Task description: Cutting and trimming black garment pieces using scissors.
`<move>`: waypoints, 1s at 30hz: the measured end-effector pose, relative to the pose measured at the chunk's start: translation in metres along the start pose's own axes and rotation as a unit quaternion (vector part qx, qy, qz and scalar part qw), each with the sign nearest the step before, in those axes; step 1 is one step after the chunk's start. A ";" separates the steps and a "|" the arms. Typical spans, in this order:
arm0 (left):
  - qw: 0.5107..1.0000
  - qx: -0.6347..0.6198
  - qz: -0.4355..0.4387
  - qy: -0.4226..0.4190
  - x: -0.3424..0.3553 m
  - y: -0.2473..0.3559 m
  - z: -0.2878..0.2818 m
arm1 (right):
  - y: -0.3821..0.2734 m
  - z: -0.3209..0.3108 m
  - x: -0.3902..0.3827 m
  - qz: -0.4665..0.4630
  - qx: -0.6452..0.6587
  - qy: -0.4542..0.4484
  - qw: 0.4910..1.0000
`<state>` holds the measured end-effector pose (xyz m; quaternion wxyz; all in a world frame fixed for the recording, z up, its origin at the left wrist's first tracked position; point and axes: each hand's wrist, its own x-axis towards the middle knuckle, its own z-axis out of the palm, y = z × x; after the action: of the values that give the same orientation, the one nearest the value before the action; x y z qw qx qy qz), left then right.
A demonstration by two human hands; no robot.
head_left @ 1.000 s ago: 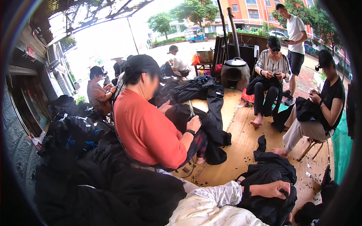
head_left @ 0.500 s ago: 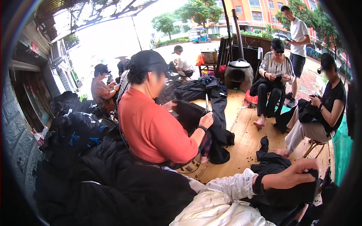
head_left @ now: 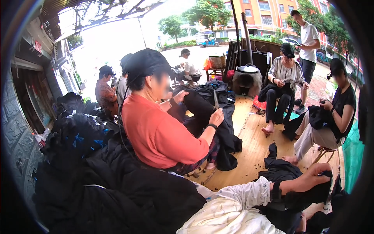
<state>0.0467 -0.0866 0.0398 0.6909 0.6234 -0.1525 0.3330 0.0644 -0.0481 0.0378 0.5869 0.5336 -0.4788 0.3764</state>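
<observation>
My left hand [head_left: 307, 181], reaching right from a white patterned sleeve with a dark wristband, is closed on black cloth [head_left: 296, 197], its fingers curled over the upper part. At the bottom edge a sliver of skin, possibly my right hand [head_left: 302, 222], shows among dark cloth; its fingers are hidden. A large heap of black garments [head_left: 117, 195] fills the lower left, beside me. More black cloth [head_left: 276, 167] lies on the mat beyond my hand.
A person in red [head_left: 163, 132] sits close, holding scissors [head_left: 216, 99] and black cloth. Two seated people [head_left: 282, 82] [head_left: 337, 109] handle cloth at right; others work behind, and one stands [head_left: 309, 43]. A stove [head_left: 247, 80] stands on the mat's far side.
My left hand has moved right and upward with the black cloth. The person in red has raised the scissors and the cloth in their other hand.
</observation>
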 end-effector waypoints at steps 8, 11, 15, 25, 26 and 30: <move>0.996 0.007 0.006 -0.088 -0.006 -0.034 0.006 | -0.066 -0.048 -0.028 0.232 -0.227 0.028 0.946; 0.994 0.056 0.025 -0.090 -0.016 -0.050 0.010 | -0.089 -0.066 -0.035 0.316 -0.305 0.034 0.898; 0.966 0.148 0.119 -0.178 -0.035 -0.076 0.017 | -0.114 -0.087 -0.051 0.414 -0.399 0.045 0.817; 0.988 0.147 -0.024 -0.034 -0.036 -0.030 -0.010 | -0.278 0.093 -0.208 0.528 -0.666 0.322 0.417; 0.989 0.129 -0.067 -0.005 -0.036 -0.026 -0.018 | -0.290 0.158 -0.238 0.528 -0.676 0.383 0.344; 0.974 0.101 -0.187 0.073 -0.039 -0.047 -0.040 | -0.222 0.176 -0.151 0.443 -0.727 0.514 0.107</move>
<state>0.0408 -0.0590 -0.0274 0.6839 0.6812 0.0521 0.2559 0.2088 -0.2445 -0.1720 0.5303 -0.7748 -0.2597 0.2260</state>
